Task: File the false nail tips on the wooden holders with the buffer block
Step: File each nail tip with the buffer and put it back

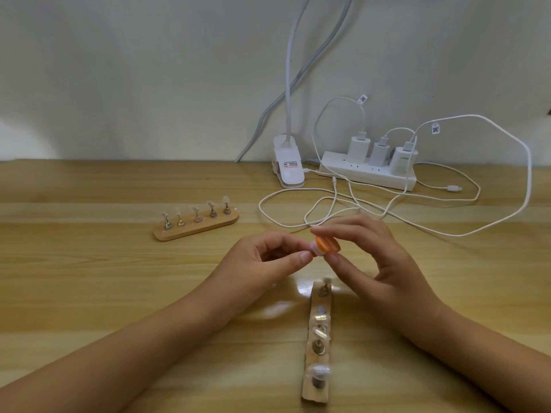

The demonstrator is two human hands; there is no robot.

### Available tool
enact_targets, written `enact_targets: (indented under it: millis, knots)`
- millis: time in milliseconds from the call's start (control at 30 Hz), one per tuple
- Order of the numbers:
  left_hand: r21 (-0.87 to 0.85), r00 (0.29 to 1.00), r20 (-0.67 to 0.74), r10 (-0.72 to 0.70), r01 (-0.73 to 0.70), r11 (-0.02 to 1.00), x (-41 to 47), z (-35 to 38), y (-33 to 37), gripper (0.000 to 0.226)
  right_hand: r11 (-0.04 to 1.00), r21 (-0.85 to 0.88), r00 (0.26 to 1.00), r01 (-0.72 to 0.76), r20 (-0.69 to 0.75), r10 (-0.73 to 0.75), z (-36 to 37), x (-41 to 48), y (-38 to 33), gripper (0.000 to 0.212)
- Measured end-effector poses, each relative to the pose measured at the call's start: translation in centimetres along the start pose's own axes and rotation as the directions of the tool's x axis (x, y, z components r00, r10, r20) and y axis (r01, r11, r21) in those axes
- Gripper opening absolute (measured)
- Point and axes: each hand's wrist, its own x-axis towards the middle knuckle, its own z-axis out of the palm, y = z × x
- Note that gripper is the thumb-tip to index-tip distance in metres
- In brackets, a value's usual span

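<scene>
1. Filing seems to be in progress. You hold the orange buffer block [327, 245] against a small pale piece [313, 253], probably one nail tip, just above the far end of the near wooden holder [311, 393].
2. On the near wooden holder most pegs carry tips. One place near its far end shows only a flat disc, so the piece in your hand perhaps comes from there. I cannot tell which tips are already filed.
3. The second wooden holder [208, 226] lies well to the left, beyond the near wooden holder. It has five upright tips and no hand touches it, so I judge that work is left there.
4. Your left hand [262, 260] pinches the pale piece between thumb and index finger, and the other fingers are curled.
5. Your right hand [375, 257] pinches the block, with the thumb below and the fingers above.
</scene>
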Motion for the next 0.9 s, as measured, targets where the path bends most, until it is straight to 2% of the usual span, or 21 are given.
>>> enact_targets:
  millis: [133,200,300,400,533,667,800,900]
  knots:
    - [-0.006,1.000,0.015,0.014,-0.014,1.000,0.06,0.06,-0.13,0.018,0.987,-0.145,0.997,0.072,0.017,-0.070,0.13,-0.34,0.08,0.028]
    - [0.000,1.000,0.015,0.027,-0.027,1.000,0.11,0.05,-0.22,0.017,0.986,-0.160,0.999,0.041,0.005,-0.040,0.19,-0.31,0.12,0.029]
    - [0.004,0.999,0.005,0.048,-0.048,0.999,0.16,-0.01,-0.41,0.018,0.994,-0.103,1.000,-0.028,0.003,0.029,0.07,-0.08,0.21,0.028]
    - [-0.004,0.999,0.006,0.054,-0.054,0.999,0.19,0.10,-0.37,0.012,0.995,-0.091,0.999,0.033,0.034,-0.030,0.13,-0.22,0.19,0.027]
    - [-0.003,0.999,-0.023,0.040,-0.040,0.999,0.18,-0.04,-0.46,0.010,0.991,0.058,0.993,-0.120,0.029,0.118,-0.13,0.16,0.60,0.024]
    - [0.019,0.999,-0.006,0.037,-0.037,0.999,0.15,-0.09,-0.47,0.017,0.993,0.092,0.995,-0.076,0.072,0.070,-0.06,0.01,0.30,0.029]
    - [0.002,0.999,-0.026,0.022,-0.022,1.000,0.23,-0.22,-0.49,0.015,0.971,0.122,0.979,-0.203,0.055,0.198,-0.24,0.29,0.50,0.025]
    - [0.002,1.000,0.002,0.025,-0.025,1.000,0.26,-0.21,-0.57,0.018,0.987,0.107,0.991,-0.117,0.070,0.110,-0.17,0.07,0.26,0.031]
